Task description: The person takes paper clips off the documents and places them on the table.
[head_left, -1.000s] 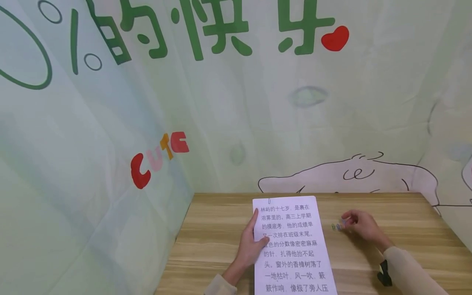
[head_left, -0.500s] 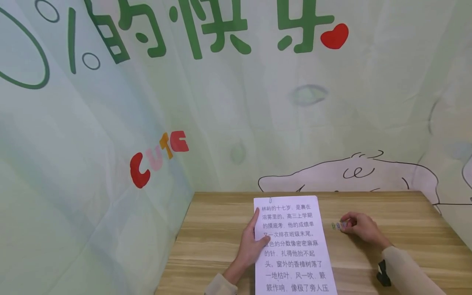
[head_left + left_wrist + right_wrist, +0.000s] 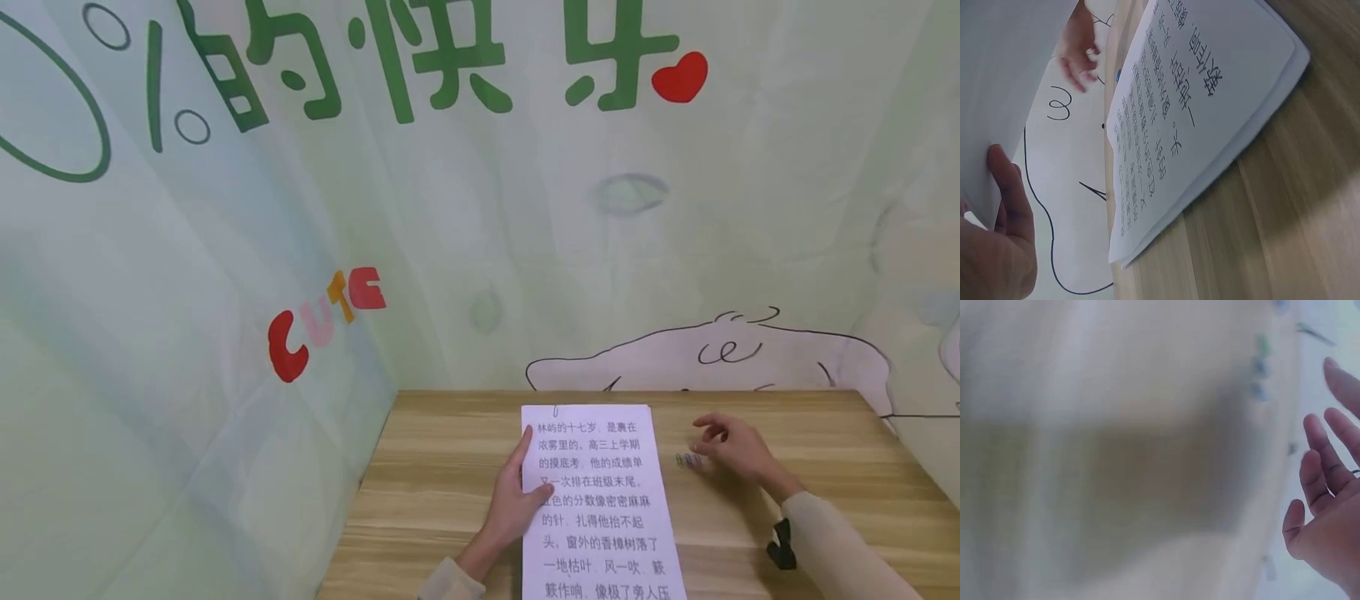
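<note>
In the head view my left hand grips the left edge of a printed paper, thumb on top. A small paper clip sits at its top edge. The left wrist view shows the fingers on a raised paper, above a printed paper stack lying on the table. My right hand hovers just over a short row of coloured paper clips. In the right wrist view its thumb and fingers are apart with nothing visible between them.
The wooden table ends at a printed cloth backdrop behind and on the left. A black bow-shaped thing shows beside the right sleeve.
My right hand has lifted slightly off the row of paper clips, and its fingers have spread. The left hand keeps its grip; paper and hand sit slightly further right in the head view.
</note>
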The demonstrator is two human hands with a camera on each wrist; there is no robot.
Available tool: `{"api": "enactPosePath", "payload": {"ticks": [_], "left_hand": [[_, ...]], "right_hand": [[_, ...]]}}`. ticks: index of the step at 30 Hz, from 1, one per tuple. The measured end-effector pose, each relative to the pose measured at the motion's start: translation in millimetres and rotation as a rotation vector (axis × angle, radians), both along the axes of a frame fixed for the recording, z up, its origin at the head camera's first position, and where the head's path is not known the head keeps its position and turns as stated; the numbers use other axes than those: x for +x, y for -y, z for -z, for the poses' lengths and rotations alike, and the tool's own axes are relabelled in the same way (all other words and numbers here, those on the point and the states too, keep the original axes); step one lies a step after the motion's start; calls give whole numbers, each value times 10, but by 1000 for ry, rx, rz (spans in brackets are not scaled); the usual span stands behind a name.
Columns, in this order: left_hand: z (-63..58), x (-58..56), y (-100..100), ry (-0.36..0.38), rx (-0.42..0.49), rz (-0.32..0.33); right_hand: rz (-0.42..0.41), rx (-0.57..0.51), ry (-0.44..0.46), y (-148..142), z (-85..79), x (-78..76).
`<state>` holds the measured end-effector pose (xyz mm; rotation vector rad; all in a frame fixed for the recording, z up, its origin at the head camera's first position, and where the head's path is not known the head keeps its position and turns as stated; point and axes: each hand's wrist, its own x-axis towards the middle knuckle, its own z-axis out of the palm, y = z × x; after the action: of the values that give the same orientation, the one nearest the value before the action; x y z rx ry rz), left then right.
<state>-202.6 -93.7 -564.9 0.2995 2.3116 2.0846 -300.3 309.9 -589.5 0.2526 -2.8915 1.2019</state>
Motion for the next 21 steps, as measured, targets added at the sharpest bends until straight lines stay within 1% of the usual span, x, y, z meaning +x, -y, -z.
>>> {"api": "enactPosePath", "payload": {"ticks": [2, 5, 8, 10, 13, 17, 21], "left_hand": [[3, 1, -26, 12, 19, 10], [7, 9, -71, 11, 47, 40], [11, 21, -113, -5, 56, 75], [18, 29, -138, -23, 62, 88], [39, 40, -174, -33, 87, 103], [65, 48, -225, -32, 111, 121], [69, 56, -280, -37, 119, 134]], "right_hand": [[-9, 10, -42, 59, -149, -25], [-37, 16, -73, 165, -384, -42], [-65, -18, -82, 309, -583, -26], [-88, -54, -89, 430, -678, -7], [-130, -78, -117, 632, -748, 21], [-198, -21, -199, 890, -757, 49], [-234, 22, -253, 1087, -763, 85]]}}
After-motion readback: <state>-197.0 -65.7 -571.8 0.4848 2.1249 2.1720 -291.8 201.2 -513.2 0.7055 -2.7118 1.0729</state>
